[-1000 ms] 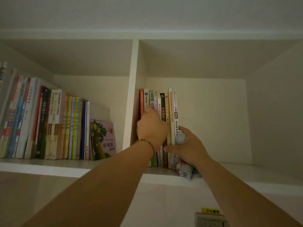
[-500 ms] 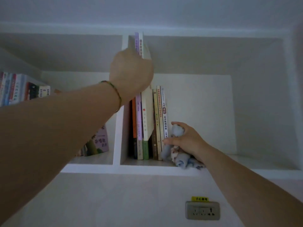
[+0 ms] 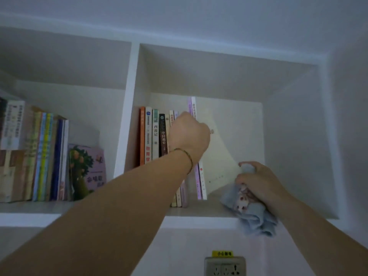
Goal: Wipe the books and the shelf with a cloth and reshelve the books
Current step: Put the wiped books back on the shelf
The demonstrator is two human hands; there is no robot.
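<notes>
The left hand (image 3: 189, 136) is curled round the upper spines of two thin books (image 3: 199, 176), one with a lilac spine and one white with a cream cover, and holds them upright on the floor of the right-hand compartment of the shelf (image 3: 209, 220); its fingers are hidden on the far side of the covers, so only the knuckles and the wrist with its thin bracelet show. The pair stands just to the right of the row of books (image 3: 155, 136) that leans against the white divider (image 3: 125, 116), with a narrow gap between the two groups, which suggests they are being slid back into line rather than lifted out. The cream cover faces right and bears only a few small marks; the pair looks slim and floppy, so a grip high on the spine probably keeps it from sagging. The right hand (image 3: 256, 182) is bunched tightly on a pale blue cloth (image 3: 254, 218), whose loose end hangs over the shelf's front lip; it sits just beside the lower corner of the cream cover, whether touching it I cannot tell, well placed to wipe the bare board. In the left compartment a fuller row of books (image 3: 39, 156) stands, with a purple picture book (image 3: 87, 170) leaning at its end. A wall socket (image 3: 225, 265) with a yellow label sits below.
</notes>
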